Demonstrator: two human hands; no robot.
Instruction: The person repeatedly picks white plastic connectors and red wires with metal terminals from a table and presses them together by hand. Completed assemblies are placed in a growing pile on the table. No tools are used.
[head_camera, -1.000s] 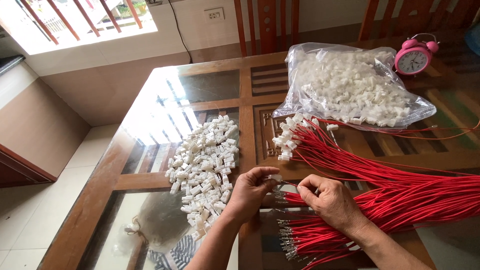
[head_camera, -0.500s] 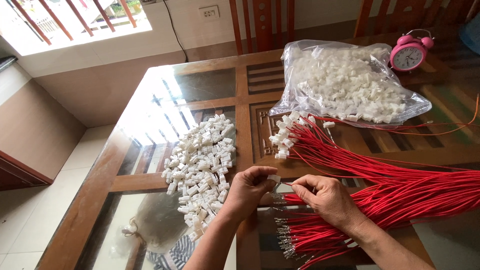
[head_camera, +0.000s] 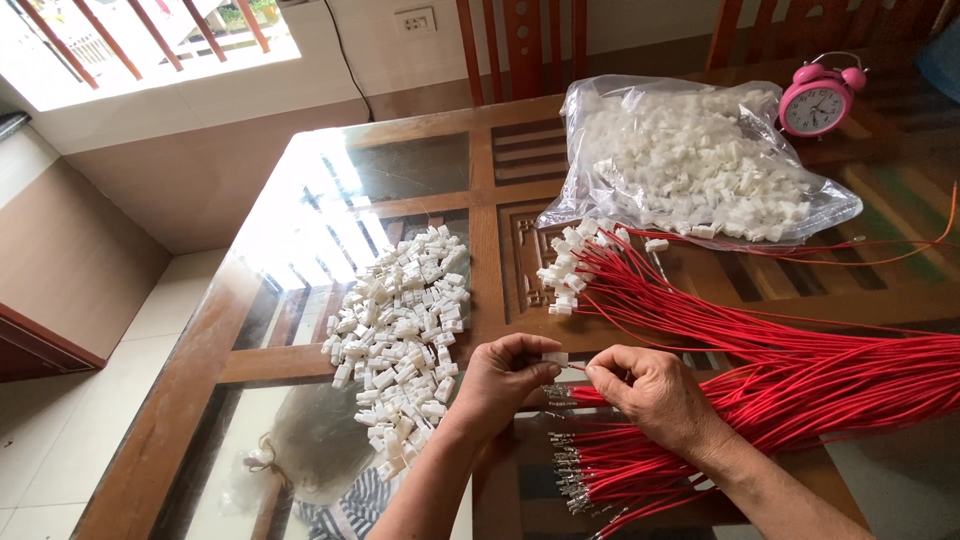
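A wooden table (head_camera: 480, 215) with a glass top filled most of the view. Behind the table stood wooden chairs (head_camera: 522, 45) against a pale wall (head_camera: 360, 40) bearing a socket (head_camera: 414, 20). Left of the table, a window (head_camera: 130, 40) with red bars let in bright daylight, which glared off the glass. Below the table lay a pale tiled floor (head_camera: 60, 430).

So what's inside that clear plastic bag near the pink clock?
The clear plastic bag holds a heap of small white plastic connector housings, like the loose pile on the glass tabletop. Anything buried under the heap is hidden.
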